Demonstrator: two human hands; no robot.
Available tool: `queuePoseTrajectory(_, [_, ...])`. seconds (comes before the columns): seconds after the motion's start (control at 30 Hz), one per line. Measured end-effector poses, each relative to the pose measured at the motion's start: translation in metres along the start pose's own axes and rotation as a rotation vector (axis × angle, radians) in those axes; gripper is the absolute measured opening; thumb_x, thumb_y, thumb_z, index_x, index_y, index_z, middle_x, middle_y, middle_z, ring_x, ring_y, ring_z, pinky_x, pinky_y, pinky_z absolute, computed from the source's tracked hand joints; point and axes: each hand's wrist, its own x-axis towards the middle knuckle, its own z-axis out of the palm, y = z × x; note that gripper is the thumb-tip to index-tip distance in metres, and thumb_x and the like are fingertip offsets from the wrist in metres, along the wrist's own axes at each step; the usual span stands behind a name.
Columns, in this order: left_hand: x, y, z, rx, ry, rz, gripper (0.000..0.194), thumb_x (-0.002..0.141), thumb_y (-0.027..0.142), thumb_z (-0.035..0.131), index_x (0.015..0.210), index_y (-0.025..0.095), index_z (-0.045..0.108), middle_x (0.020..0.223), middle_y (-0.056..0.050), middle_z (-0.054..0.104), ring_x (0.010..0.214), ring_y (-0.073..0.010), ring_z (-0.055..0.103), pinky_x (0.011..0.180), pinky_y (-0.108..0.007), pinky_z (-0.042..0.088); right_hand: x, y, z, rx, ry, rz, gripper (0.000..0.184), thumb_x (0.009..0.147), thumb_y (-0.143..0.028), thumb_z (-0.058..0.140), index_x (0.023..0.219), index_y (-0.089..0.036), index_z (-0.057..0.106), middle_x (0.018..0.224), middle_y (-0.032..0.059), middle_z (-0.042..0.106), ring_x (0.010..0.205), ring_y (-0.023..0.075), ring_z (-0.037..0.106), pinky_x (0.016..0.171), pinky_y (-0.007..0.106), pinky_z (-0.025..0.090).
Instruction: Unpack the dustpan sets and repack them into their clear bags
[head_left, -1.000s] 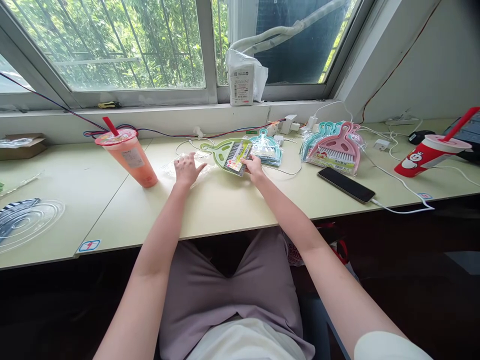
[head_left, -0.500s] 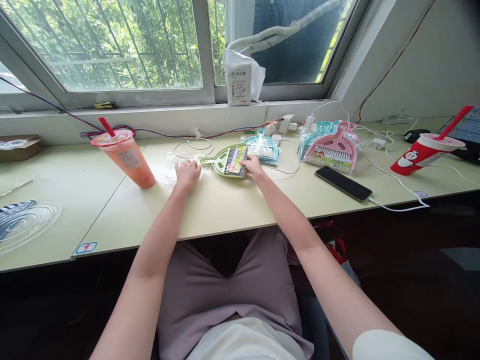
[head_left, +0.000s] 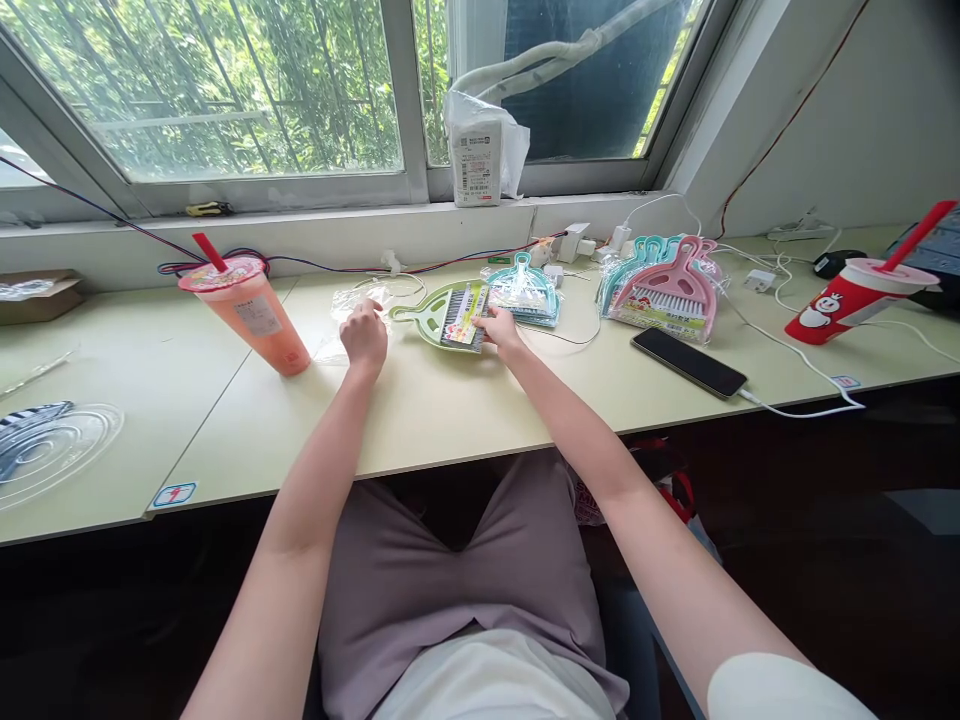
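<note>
A small green dustpan (head_left: 430,318) lies on the desk with its handle to the left. On it sits a dark-bristled brush (head_left: 459,325) with a printed paper label. My right hand (head_left: 499,328) is closed on the right edge of this dustpan and brush set, thumb and fingers pinching it. My left hand (head_left: 364,335), fingers curled shut, grips a crumpled clear plastic bag (head_left: 341,305) left of the dustpan handle. Its fingertips are partly hidden. Just beyond my right hand lies a wrapped blue dustpan set (head_left: 523,290).
Left stands a tall orange drink cup (head_left: 255,320). To the right are a stack of wrapped pink and blue dustpan sets (head_left: 667,290), a phone (head_left: 688,363) on a white cable and a red cup (head_left: 844,300). Clear coiled plastic (head_left: 52,445) lies far left on the desk (head_left: 450,420).
My left hand has lifted slightly and curled tighter, with the plastic bag shifting up around it. The green dustpan set and my right hand have moved a little left.
</note>
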Motion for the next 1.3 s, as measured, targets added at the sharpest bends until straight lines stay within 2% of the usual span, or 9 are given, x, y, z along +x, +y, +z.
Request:
queuePoseTrajectory(0.1, [-0.001, 0.000, 0.002, -0.024, 0.044, 0.050, 0.030, 0.094, 0.011, 0.039, 0.111, 0.020, 0.063, 0.109, -0.012, 0.071, 0.103, -0.0294, 0.065, 0.094, -0.041, 0.045, 0.000, 0.006, 0.002, 0.043, 0.091, -0.055, 0.035, 0.088, -0.010, 0.066, 0.122, -0.016, 0.061, 0.103, 0.0070, 0.075, 0.085, 0.0177, 0.075, 0.081, 0.036, 0.065])
queuePoseTrajectory(0.2, [-0.003, 0.002, 0.003, -0.055, 0.075, 0.087, 0.031, 0.094, 0.011, 0.040, 0.113, 0.020, 0.063, 0.107, -0.013, 0.071, 0.104, -0.0295, 0.065, 0.097, -0.043, 0.044, -0.001, 0.009, 0.003, 0.086, 0.102, -0.077, 0.039, 0.090, -0.011, 0.064, 0.128, -0.016, 0.058, 0.107, 0.0081, 0.075, 0.089, 0.0184, 0.075, 0.083, 0.037, 0.064])
queuePoseTrajectory(0.33, [-0.005, 0.005, 0.001, -0.058, 0.119, 0.134, 0.035, 0.094, 0.011, 0.041, 0.123, 0.019, 0.060, 0.109, -0.014, 0.071, 0.107, -0.0307, 0.065, 0.098, -0.044, 0.043, -0.005, 0.007, 0.007, 0.093, 0.009, -0.043, 0.036, 0.089, -0.010, 0.066, 0.124, -0.016, 0.059, 0.102, 0.0070, 0.076, 0.087, 0.0182, 0.075, 0.086, 0.039, 0.064])
queuePoseTrajectory(0.5, [-0.006, 0.006, 0.000, -0.055, 0.173, 0.211, 0.034, 0.096, 0.013, 0.042, 0.124, 0.019, 0.059, 0.107, -0.014, 0.071, 0.106, -0.0304, 0.065, 0.097, -0.044, 0.044, -0.011, 0.006, 0.015, 0.115, -0.126, -0.047, 0.038, 0.084, -0.014, 0.075, 0.118, -0.016, 0.059, 0.095, 0.0057, 0.077, 0.086, 0.0198, 0.075, 0.087, 0.041, 0.064])
queuePoseTrajectory(0.77, [-0.017, 0.028, 0.003, -0.083, 0.120, 0.509, 0.028, 0.096, 0.016, 0.044, 0.117, 0.023, 0.062, 0.109, -0.011, 0.071, 0.108, -0.0282, 0.063, 0.100, -0.043, 0.042, -0.011, 0.017, 0.024, 0.168, -0.025, -0.138, 0.041, 0.088, -0.018, 0.071, 0.123, -0.019, 0.052, 0.104, 0.0068, 0.075, 0.095, 0.0203, 0.075, 0.087, 0.039, 0.064])
queuePoseTrajectory(0.87, [-0.021, 0.034, 0.001, -0.101, 0.149, 0.496, 0.028, 0.096, 0.016, 0.044, 0.116, 0.023, 0.062, 0.116, -0.011, 0.069, 0.114, -0.0289, 0.060, 0.103, -0.044, 0.040, -0.013, 0.016, 0.025, 0.156, -0.059, -0.144, 0.045, 0.085, -0.025, 0.076, 0.122, -0.020, 0.051, 0.103, 0.0070, 0.076, 0.097, 0.0218, 0.075, 0.087, 0.040, 0.064])
queuePoseTrajectory(1.0, [-0.020, 0.034, -0.009, -0.146, 0.185, 0.381, 0.032, 0.095, 0.015, 0.043, 0.121, 0.024, 0.061, 0.126, -0.012, 0.066, 0.126, -0.0301, 0.053, 0.112, -0.048, 0.031, -0.020, 0.010, 0.026, 0.133, -0.131, -0.177, 0.052, 0.079, -0.036, 0.084, 0.118, -0.022, 0.053, 0.101, 0.0062, 0.076, 0.099, 0.0236, 0.075, 0.087, 0.040, 0.064])
queuePoseTrajectory(1.1, [-0.019, 0.033, -0.016, -0.181, 0.129, 0.343, 0.036, 0.095, 0.015, 0.041, 0.125, 0.024, 0.060, 0.133, -0.012, 0.063, 0.132, -0.0307, 0.049, 0.117, -0.050, 0.025, -0.024, 0.008, 0.028, 0.129, -0.149, -0.172, 0.053, 0.077, -0.040, 0.085, 0.116, -0.022, 0.054, 0.099, 0.0055, 0.076, 0.099, 0.0237, 0.075, 0.087, 0.040, 0.064])
queuePoseTrajectory(1.3, [-0.029, 0.046, -0.020, -0.281, -0.074, 0.484, 0.035, 0.096, 0.023, 0.047, 0.128, 0.025, 0.062, 0.139, -0.011, 0.061, 0.136, -0.0309, 0.047, 0.122, -0.051, 0.020, -0.023, 0.009, 0.029, 0.171, -0.131, -0.138, 0.052, 0.078, -0.039, 0.085, 0.114, -0.022, 0.052, 0.100, 0.0047, 0.076, 0.099, 0.0217, 0.075, 0.090, 0.040, 0.063])
